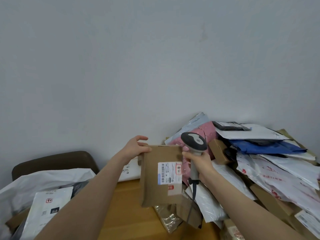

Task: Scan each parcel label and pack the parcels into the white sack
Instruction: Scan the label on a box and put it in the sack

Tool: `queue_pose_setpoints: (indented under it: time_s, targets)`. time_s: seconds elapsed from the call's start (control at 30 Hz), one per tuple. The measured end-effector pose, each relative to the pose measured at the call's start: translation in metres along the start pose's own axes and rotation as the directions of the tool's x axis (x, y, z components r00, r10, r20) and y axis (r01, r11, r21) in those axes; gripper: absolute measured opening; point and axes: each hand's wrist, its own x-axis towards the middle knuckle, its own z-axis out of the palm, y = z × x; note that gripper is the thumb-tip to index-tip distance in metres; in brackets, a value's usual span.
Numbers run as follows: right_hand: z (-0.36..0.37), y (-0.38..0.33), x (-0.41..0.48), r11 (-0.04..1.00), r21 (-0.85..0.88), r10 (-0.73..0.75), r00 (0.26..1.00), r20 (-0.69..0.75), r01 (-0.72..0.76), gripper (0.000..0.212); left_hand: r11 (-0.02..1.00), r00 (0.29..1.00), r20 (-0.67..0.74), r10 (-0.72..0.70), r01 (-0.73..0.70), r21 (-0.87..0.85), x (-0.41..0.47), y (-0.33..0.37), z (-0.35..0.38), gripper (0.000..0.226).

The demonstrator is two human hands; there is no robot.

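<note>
A pale grey painted wall (121,66) backs a wooden table (131,205) of smooth, honey-coloured boards, above which a person holds up a flat brown cardboard parcel (155,170). The parcel is rectangular, matte and slightly creased, and stands upright just over the table's surface. Its white shipping label (169,173) carries a barcode down one side, a red-edged stamp and print too small to read.

The left hand (136,148) grips the parcel's upper left corner, with the thumb on the front and the fingers curled behind. Just right of the parcel, the right hand (199,163) is wrapped round the handle of a grey barcode scanner (194,142). The scanner has a dark rounded head and a dark cable (192,201) trailing down.

Right of the parcel rises a heap of parcels (259,161): glossy white plastic mailers, a pink mailer (204,132), a blue mailer (259,147) and small cardboard boxes. Left of the parcel and lower, the crinkled white sack (43,179) lies open with a white mailer (46,205) inside. A dark brown chair back (52,160) shows behind the sack.
</note>
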Motion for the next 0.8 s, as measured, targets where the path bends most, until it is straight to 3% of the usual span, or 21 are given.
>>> queue_pose_setpoints:
  time_s: [0.27,0.47,0.57,0.63,0.7,0.77,0.8]
  targets:
    - [-0.006,-0.001,0.006,0.999,-0.012,0.046,0.991,0.122,-0.045,0.030,0.994,0.979,0.191,0.072,-0.086,0.069,0.005,0.024,0.010,0.045]
    - [-0.001,0.010,0.002,0.991,0.039,0.118,0.982,0.148,-0.125,0.017,0.993,0.982,0.156,0.110,-0.117,0.035,0.007,0.027,0.013,0.036]
    - [0.006,0.013,0.000,0.994,0.049,0.095,0.991,0.096,-0.100,0.017,0.976,0.987,0.034,0.158,-0.161,0.148,0.012,0.021,0.018,0.042]
    - [0.011,0.015,0.002,0.992,0.075,0.105,0.994,-0.008,-0.104,0.018,0.941,0.963,-0.164,0.213,-0.157,0.301,0.016,0.014,0.018,0.050]
    - [0.012,0.017,0.006,0.980,0.155,0.144,0.983,-0.114,-0.126,0.019,0.938,0.900,-0.380,0.212,-0.078,0.338,0.014,0.000,0.014,0.059]
    - [0.009,0.018,0.010,0.959,0.244,0.193,0.963,-0.189,-0.145,0.021,0.972,0.878,-0.476,0.038,0.077,0.221,0.008,-0.018,0.006,0.072]
    - [0.006,0.018,0.012,0.948,0.278,0.220,0.951,-0.217,-0.156,0.023,0.977,0.888,-0.448,-0.098,0.171,0.126,0.004,-0.029,0.003,0.077]
